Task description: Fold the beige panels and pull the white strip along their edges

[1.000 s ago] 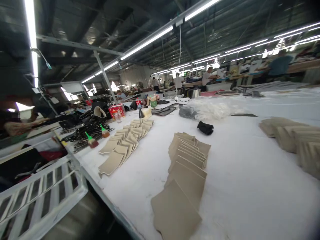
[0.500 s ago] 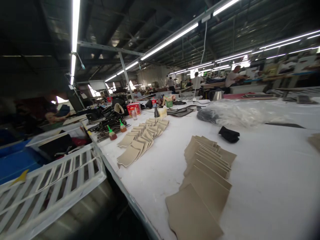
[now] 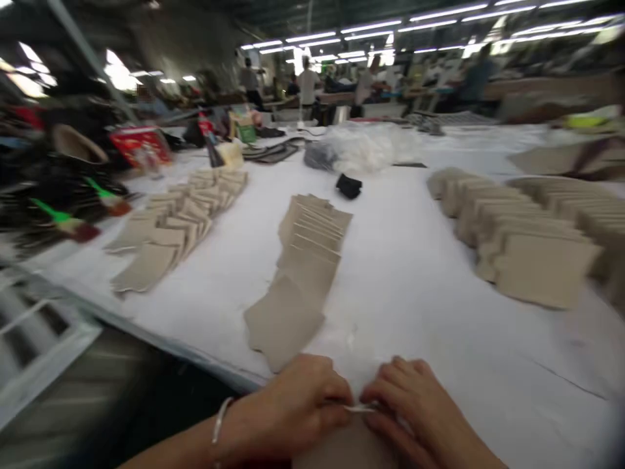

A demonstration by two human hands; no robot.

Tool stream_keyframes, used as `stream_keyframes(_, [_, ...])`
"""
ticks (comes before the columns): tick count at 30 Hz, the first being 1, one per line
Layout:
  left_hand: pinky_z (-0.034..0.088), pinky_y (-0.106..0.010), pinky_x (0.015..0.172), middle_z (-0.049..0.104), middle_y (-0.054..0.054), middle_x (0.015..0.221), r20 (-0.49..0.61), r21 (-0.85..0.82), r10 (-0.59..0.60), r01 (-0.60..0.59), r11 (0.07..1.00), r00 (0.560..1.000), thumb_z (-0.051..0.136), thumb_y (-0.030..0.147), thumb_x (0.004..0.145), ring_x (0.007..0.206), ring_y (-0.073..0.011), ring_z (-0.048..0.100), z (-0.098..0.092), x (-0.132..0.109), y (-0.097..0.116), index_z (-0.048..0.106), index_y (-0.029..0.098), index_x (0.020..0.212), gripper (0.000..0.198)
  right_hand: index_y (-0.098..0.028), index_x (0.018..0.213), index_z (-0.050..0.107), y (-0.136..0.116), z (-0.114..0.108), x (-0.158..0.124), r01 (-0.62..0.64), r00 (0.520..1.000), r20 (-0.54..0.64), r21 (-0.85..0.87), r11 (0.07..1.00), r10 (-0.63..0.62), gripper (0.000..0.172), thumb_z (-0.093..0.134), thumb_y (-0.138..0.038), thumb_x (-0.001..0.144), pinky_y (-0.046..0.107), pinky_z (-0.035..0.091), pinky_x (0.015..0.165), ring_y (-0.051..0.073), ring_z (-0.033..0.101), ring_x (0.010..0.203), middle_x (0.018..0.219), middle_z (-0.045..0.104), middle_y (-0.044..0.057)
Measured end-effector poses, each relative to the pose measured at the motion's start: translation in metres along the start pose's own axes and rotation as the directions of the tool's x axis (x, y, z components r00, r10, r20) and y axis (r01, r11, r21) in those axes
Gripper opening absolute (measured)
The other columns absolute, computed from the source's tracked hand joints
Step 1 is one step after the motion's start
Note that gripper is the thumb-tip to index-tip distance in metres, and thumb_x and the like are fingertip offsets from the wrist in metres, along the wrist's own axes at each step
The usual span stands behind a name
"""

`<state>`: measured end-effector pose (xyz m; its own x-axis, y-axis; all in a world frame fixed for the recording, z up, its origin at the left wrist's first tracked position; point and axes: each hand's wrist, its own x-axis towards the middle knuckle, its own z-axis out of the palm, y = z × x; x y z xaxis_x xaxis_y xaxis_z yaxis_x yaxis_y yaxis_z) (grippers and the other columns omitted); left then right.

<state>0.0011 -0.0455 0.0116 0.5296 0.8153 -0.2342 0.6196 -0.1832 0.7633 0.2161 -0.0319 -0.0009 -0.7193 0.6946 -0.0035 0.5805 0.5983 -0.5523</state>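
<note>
My left hand (image 3: 293,407) and my right hand (image 3: 415,407) meet at the near edge of the white table (image 3: 405,286), fingers curled. Between their fingertips they pinch a small pale strip (image 3: 360,408). Under the hands lies a tan piece (image 3: 342,449), partly hidden. A bracelet sits on my left wrist. Just beyond the hands a fanned row of tan cut pieces (image 3: 303,260) runs away from me. The picture is blurred by motion.
Another fanned row of tan pieces (image 3: 176,221) lies to the left, thicker stacks (image 3: 517,228) to the right. Green-handled brushes (image 3: 63,221), a red box (image 3: 139,146), a black cloth (image 3: 349,185) and clear plastic (image 3: 371,146) sit further back. A white crate (image 3: 34,339) stands at left. People work at distant tables.
The view has swung down and to the right. Both my hands have come into sight at the table's near edge, pinching a small strip. The right-hand stacks show again.
</note>
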Motion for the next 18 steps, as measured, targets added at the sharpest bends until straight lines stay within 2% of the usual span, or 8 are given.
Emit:
stream_keyframes(3, [0.038, -0.022, 0.069, 0.064, 0.0, 0.079, 0.055, -0.053, -0.027, 0.03, 0.998, 0.998, 0.058, 0.013, 0.083, 0.078, -0.0134, 0.058, -0.003, 0.001, -0.002, 0.07, 0.02, 0.077, 0.015, -0.026, 0.092, 0.065, 0.002, -0.005, 0.0, -0.088, 0.991, 0.101, 0.045, 0.995, 0.083, 0.01, 0.066, -0.016, 0.087, 0.038, 0.036, 0.081, 0.02, 0.056, 0.09, 0.09, 0.065, -0.001])
stream_keyframes(6, [0.038, -0.021, 0.068, 0.063, 0.001, 0.08, 0.088, -0.067, -0.024, 0.03, 0.997, 0.996, 0.056, 0.012, 0.08, 0.076, -0.0118, 0.057, -0.003, 0.0, 0.003, 0.068, 0.019, 0.073, 0.016, -0.023, 0.09, 0.065, -0.004, -0.011, 0.001, -0.129, 0.985, 0.119, 0.051, 0.99, 0.123, 0.009, 0.066, -0.015, 0.087, 0.038, 0.033, 0.083, 0.02, 0.054, 0.091, 0.089, 0.065, -0.001])
stream_keyframes(18, [0.037, -0.02, 0.067, 0.063, 0.001, 0.078, 0.07, -0.033, -0.039, 0.041, 0.999, 0.997, 0.054, 0.011, 0.078, 0.076, -0.0124, 0.057, 0.002, 0.005, 0.0, 0.069, 0.02, 0.075, 0.018, -0.023, 0.084, 0.062, 0.0, -0.006, -0.007, -0.09, 0.992, 0.096, 0.115, 0.989, 0.079, 0.011, 0.061, -0.015, 0.092, 0.038, 0.03, 0.094, 0.018, 0.051, 0.094, 0.091, 0.06, -0.003])
